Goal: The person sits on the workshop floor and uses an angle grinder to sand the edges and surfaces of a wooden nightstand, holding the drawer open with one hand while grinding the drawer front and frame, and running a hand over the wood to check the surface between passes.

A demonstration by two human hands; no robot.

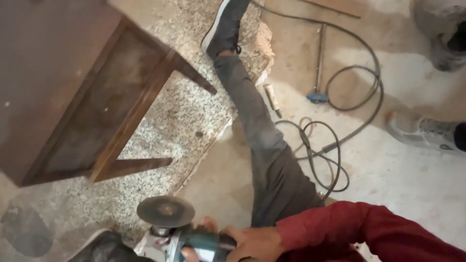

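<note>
An angle grinder [194, 240] with a teal body and a worn grey disc [166, 211] sits low in the head view, disc facing up. My right hand [255, 242], in a red sleeve, grips the grinder's body from the right. Only a few fingertips of my left hand [190, 253] show, wrapped around the grinder's head at the bottom edge; the rest is hidden. My leg in grey trousers [264, 145] stretches away across the floor, ending in a black shoe [225, 24] on the speckled granite slab [184, 111].
A dark wooden table [73, 92] lies tipped on the slab at left. A black cable [359, 87] loops over the concrete floor, near a chisel [272, 99] and a long metal tool with a blue head [318, 94]. Another person's grey shoe [422, 132] stands at right.
</note>
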